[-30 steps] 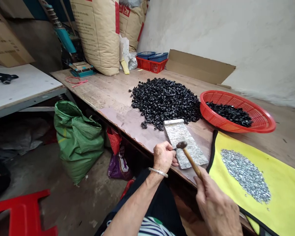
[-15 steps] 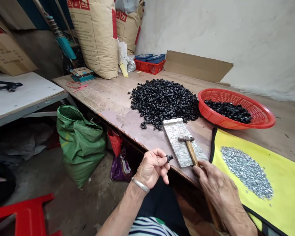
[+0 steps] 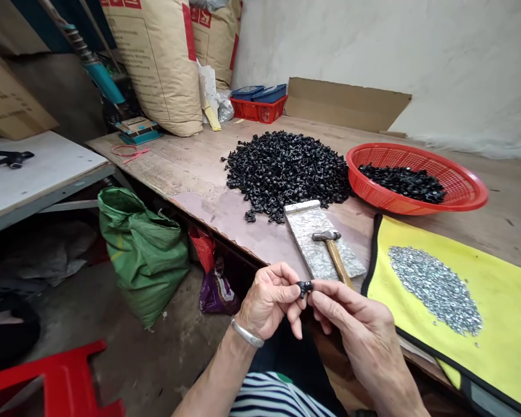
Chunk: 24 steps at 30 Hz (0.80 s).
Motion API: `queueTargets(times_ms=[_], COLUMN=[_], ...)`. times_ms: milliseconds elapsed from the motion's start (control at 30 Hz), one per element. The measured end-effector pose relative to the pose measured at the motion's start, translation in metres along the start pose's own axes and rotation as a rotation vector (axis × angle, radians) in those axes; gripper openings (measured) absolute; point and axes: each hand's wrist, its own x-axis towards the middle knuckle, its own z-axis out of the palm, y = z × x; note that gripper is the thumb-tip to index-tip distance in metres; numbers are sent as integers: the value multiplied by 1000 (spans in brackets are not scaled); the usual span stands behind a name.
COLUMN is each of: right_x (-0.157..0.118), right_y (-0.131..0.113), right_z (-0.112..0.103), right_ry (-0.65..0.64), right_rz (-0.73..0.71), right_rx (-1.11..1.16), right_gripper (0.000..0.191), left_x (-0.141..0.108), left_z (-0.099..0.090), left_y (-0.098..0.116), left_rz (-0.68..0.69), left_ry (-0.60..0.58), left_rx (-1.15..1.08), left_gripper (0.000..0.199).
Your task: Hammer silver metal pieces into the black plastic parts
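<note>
A small black plastic part (image 3: pixel 304 288) is pinched between the thumb and fingers of my left hand (image 3: pixel 272 298), above the table's front edge. From the other side, the thumb and forefinger of my right hand (image 3: pixel 359 324) close on the same part. Just beyond my hands, a hammer (image 3: pixel 337 258) lies head-up on a worn grey slab (image 3: pixel 306 234), its lower handle hidden behind my right hand. Behind the slab spreads a large heap of black plastic parts (image 3: pixel 289 171). Many small shiny metal pieces (image 3: pixel 434 289) lie on a yellow cloth (image 3: pixel 512 324) to the right.
A red mesh basket (image 3: pixel 469 194) holding more black parts stands at the right. Large paper sacks (image 3: pixel 156 69) and a red crate (image 3: pixel 260 110) stand at the back. A green sack (image 3: pixel 141 255) and a red stool (image 3: pixel 65 376) are on the floor at left.
My right hand has let go of the hammer, which stays on the slab, and moved left to the black part. My left hand still pinches that part.
</note>
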Motion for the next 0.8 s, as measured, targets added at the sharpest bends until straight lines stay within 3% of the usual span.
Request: queueTargets(times_ms=[200, 467, 567, 667, 733, 800], right_x=[-3, -2, 3, 11, 17, 24], right_y=[0, 2, 6, 12, 17, 22], right_z=[0, 3, -1, -13, -22, -31], right_ry=[-14, -14, 83, 381, 482, 418], right_rz=[-19, -56, -280, -487, -463, -348], right_rx=[-72, -176, -411, -903, -1199, -1248], right_gripper=[27, 28, 26, 27, 27, 19], left_x=[2, -2, 0, 7, 16, 27], left_z=[-6, -8, -7, -4, -3, -2], left_y=[-2, 0, 1, 2, 2, 0], left_rz=[7, 7, 35, 59, 80, 103], left_ry=[-51, -2, 82, 204, 279, 345], left_rx=[-21, 54, 121, 207, 277, 360], left_gripper=[17, 21, 22, 24, 24, 22])
